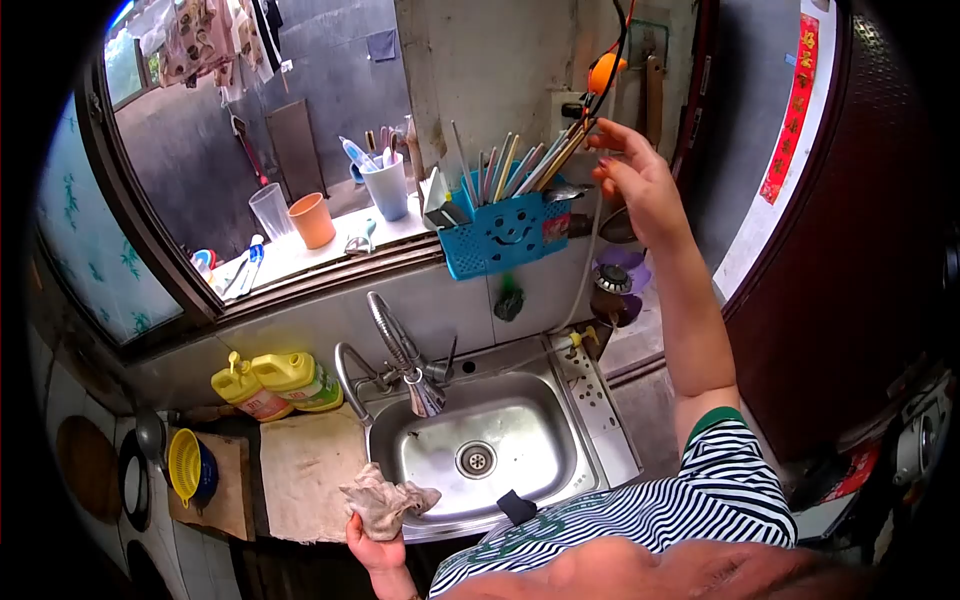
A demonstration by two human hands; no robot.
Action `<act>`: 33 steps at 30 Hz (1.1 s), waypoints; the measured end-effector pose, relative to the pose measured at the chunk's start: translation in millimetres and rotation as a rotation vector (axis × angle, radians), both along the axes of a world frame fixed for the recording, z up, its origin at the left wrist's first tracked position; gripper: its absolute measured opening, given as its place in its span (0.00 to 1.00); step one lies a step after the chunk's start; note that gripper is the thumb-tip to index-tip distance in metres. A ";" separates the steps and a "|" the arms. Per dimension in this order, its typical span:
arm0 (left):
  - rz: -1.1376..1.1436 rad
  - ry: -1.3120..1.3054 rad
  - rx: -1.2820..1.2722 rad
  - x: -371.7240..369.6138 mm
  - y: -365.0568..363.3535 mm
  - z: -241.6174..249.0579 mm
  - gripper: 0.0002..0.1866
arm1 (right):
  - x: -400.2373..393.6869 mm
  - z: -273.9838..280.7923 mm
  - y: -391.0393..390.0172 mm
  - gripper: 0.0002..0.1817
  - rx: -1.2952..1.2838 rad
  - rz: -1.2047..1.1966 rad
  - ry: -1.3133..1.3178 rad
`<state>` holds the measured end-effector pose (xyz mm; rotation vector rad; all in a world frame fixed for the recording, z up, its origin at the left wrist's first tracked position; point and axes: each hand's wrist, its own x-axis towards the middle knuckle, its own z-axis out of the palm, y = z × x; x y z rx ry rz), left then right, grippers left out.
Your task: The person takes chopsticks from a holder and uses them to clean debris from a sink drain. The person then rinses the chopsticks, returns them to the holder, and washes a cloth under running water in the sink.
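Observation:
My left hand (375,548) is closed on a crumpled, stained pale rag (385,503) at the front left edge of the sink. Raised to the right of a blue plastic basket (500,235) is my right hand (645,185), its thumb and fingers curved and apart. Its fingertips are right at the upper ends of the chopsticks (563,158) that lean out of the basket. The basket has a smiling face cut into its front and hangs on the wall below the window. A metal spoon (568,192) sticks out of its right side.
The steel sink (585,455) has a pull-down faucet (425,395). Two yellow detergent bottles (300,380) stand left of it, behind a pale board (312,475). A yellow strainer (185,465) sits further left. Cups, including an orange one (312,222), line the windowsill.

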<state>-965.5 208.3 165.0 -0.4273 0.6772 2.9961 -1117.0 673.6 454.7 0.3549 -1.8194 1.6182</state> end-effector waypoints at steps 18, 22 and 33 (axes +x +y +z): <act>-0.015 0.007 0.006 7.5 -7.3 -2.0 0.27 | -14.8 31.2 4.0 0.20 -0.004 0.142 -0.063; -0.030 0.026 0.002 7.1 -5.3 -2.2 0.27 | -26.5 29.1 6.8 0.12 0.094 0.102 -0.018; -0.010 -0.013 0.025 7.9 -0.5 -0.8 0.26 | -31.1 54.7 16.8 0.10 0.099 -0.041 0.139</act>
